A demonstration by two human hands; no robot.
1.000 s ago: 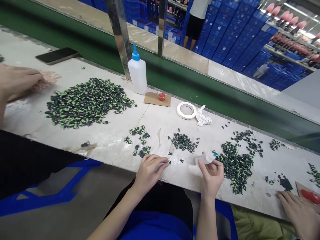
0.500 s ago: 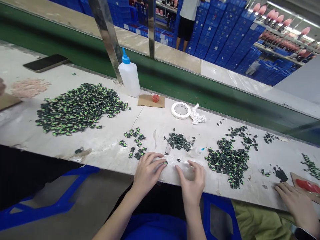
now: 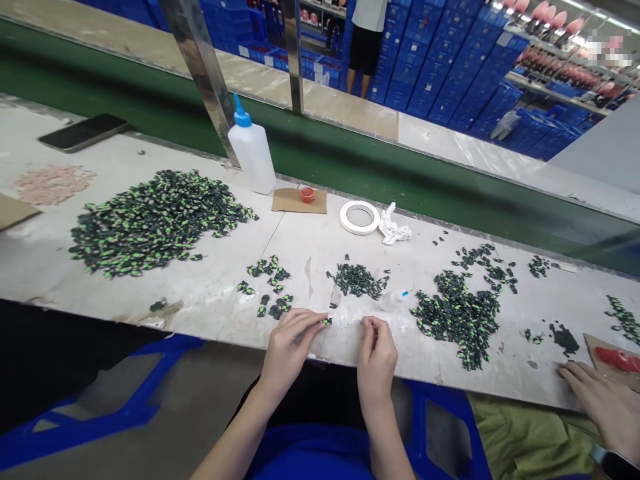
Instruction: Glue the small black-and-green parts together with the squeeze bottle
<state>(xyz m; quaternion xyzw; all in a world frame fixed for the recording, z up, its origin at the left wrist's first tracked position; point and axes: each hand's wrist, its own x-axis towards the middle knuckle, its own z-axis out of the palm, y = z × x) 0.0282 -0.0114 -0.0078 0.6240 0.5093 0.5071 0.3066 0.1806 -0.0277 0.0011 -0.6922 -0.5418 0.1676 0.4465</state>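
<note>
Between the thumb and fingertips of my left hand [image 3: 290, 343] is a small black-and-green piece [image 3: 327, 321], held just above the table's near edge. My right hand [image 3: 377, 350] is closed in a pinch a little to the right; its fingertips hide whatever is between them. Beyond both hands lies a pile of small black pieces [image 3: 357, 280]. A small clear bottle with a blue needle tip [image 3: 393, 300] rests right of that pile. Several black-and-green pieces [image 3: 270, 268] lie in a loose group beyond my left hand.
Large heaps of black-and-green pieces lie left [image 3: 160, 220] and right [image 3: 460, 317]. Farther back stand a white squeeze bottle [image 3: 254, 157], cardboard with a red cap [image 3: 307, 195], a tape roll [image 3: 359, 218] and crumpled tissue [image 3: 395, 230]. Another person's hand [image 3: 603, 397] rests at the right.
My right hand has gone from spread fingers to a pinch. A loose black piece that lay between my hands no longer shows there. My left hand keeps its piece, slightly turned.
</note>
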